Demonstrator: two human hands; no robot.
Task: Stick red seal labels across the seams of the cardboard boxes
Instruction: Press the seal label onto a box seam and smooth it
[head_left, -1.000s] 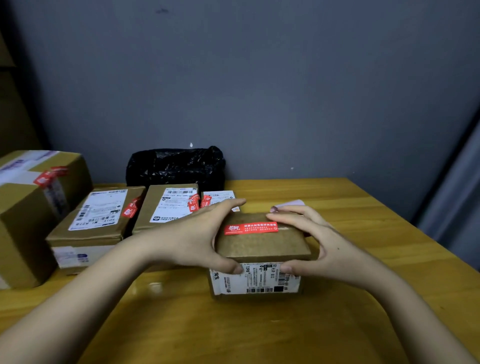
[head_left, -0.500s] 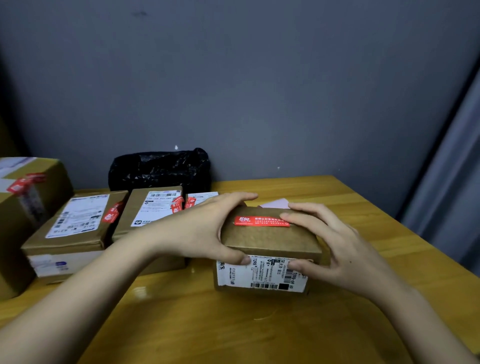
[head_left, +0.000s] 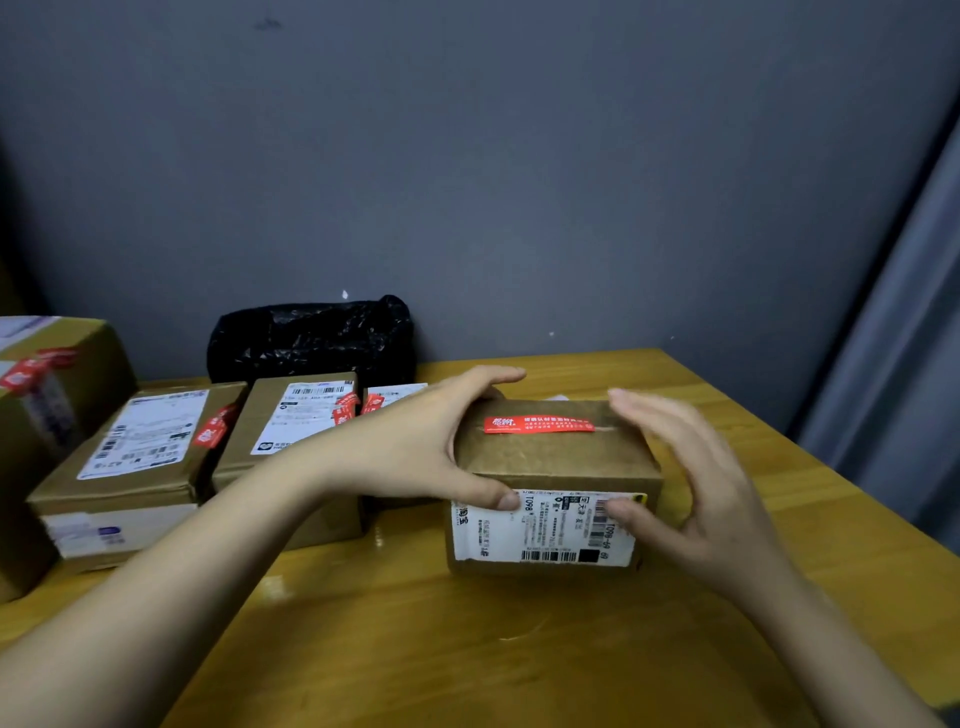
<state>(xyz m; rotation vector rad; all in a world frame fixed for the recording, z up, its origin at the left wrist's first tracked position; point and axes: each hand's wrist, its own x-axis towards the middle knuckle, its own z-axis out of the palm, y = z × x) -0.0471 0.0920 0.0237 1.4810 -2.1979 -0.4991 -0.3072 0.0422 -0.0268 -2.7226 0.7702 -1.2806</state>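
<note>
A plain room used as a small parcel-packing spot: sealed cardboard boxes (head_left: 140, 457) with shipping labels crowd the left edge of a wooden surface (head_left: 467, 649) against a bare grey wall (head_left: 519, 182).

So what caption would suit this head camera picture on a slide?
Left hand grips a small cardboard box bearing a red seal label along its top seam; right hand hovers beside it.

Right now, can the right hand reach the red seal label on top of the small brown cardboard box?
Probably yes: the right hand hovers beside the box, and nothing covers the label.
</note>
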